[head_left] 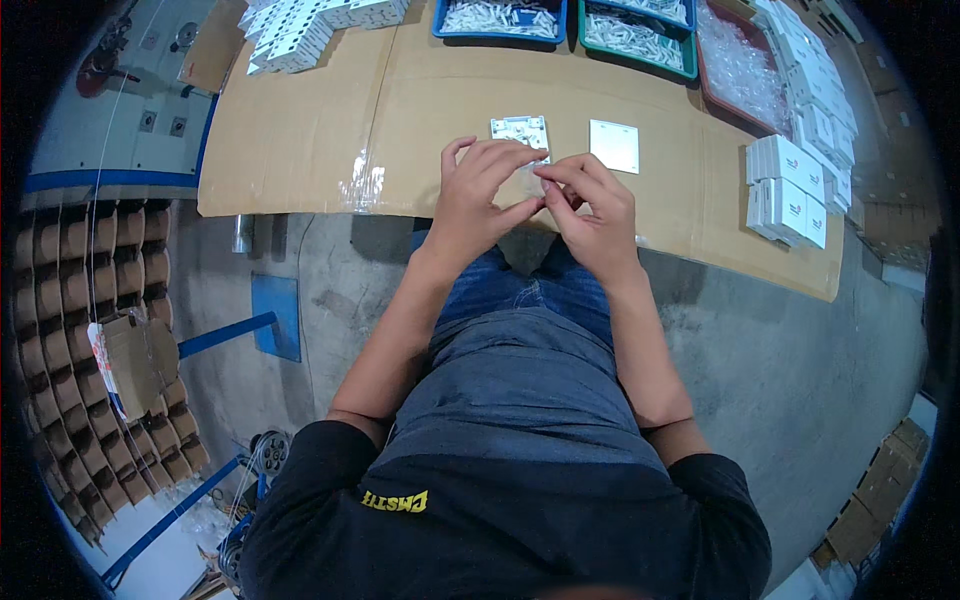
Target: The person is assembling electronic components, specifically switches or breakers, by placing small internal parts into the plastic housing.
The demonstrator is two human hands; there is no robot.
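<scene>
My left hand (pixel 475 190) and my right hand (pixel 595 205) meet just above the near edge of the cardboard-covered table. Their fingertips pinch a small clear plastic piece (pixel 531 183) between them; the fingers hide much of it, so its exact kind is unclear. Right behind my left fingers lies a white electrical plate (pixel 520 128) with its fittings side up, partly covered by that hand. A flat white square plate (pixel 614 146) rests on the cardboard beyond my right hand, apart from it.
Along the far edge stand a blue bin (pixel 500 40) and a green bin (pixel 640 66) of small white parts, then a red bin (pixel 742 118) of clear plastic pieces. White boxes (pixel 785 190) are stacked at the right, more white items (pixel 290 35) at the far left.
</scene>
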